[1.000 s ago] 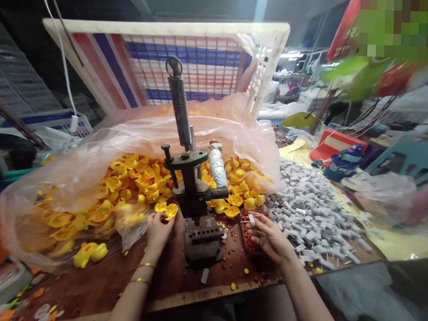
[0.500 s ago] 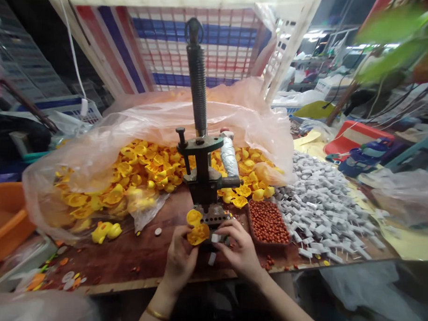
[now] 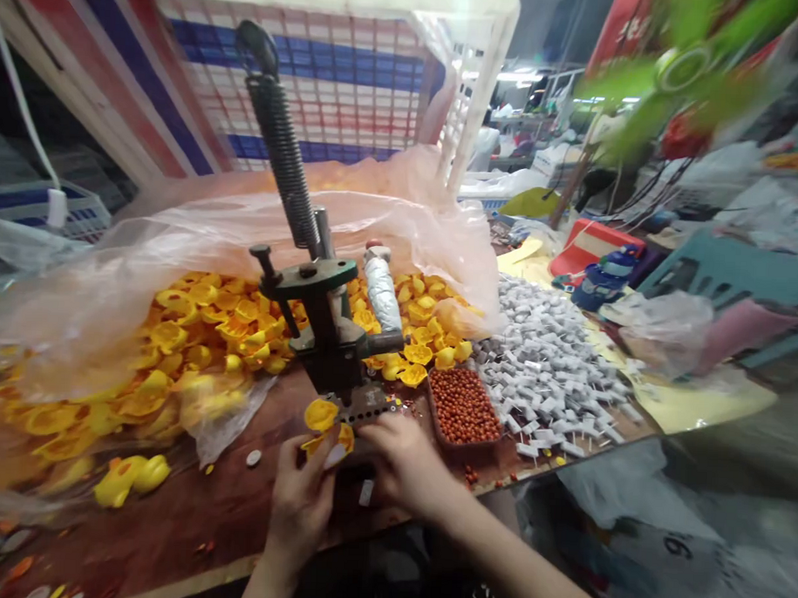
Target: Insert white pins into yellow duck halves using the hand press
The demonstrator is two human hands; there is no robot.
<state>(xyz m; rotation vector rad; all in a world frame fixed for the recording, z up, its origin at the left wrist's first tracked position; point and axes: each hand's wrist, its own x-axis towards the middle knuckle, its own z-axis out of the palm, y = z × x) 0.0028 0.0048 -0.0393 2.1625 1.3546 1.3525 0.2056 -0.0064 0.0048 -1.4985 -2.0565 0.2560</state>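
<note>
My left hand (image 3: 301,492) is closed on a yellow plastic duck shell half (image 3: 321,415), hollow side up. A whitish piece (image 3: 334,456) shows in the shell's lower part, by my thumb. Just right of it, my right hand (image 3: 410,465) reaches in at the base of a hand press (image 3: 329,331); its fingers are bent and blurred, their tips hidden. A small pale block (image 3: 366,492) lies below, between my hands. The press has a tall coil spring and a side lever wrapped in silvery film.
Yellow shells (image 3: 221,319) heap behind under clear plastic. On the right are a tray of reddish-brown beads (image 3: 464,406) and a pile of grey blocks with thin pins (image 3: 554,365). A yellow duck piece (image 3: 131,479) and white disc (image 3: 254,458) lie left. A green fan (image 3: 685,69) spins nearby.
The view has swung right, so things sit further left. My right hand no longer shows the pale block it pinched, and a whitish piece now shows in the shell.
</note>
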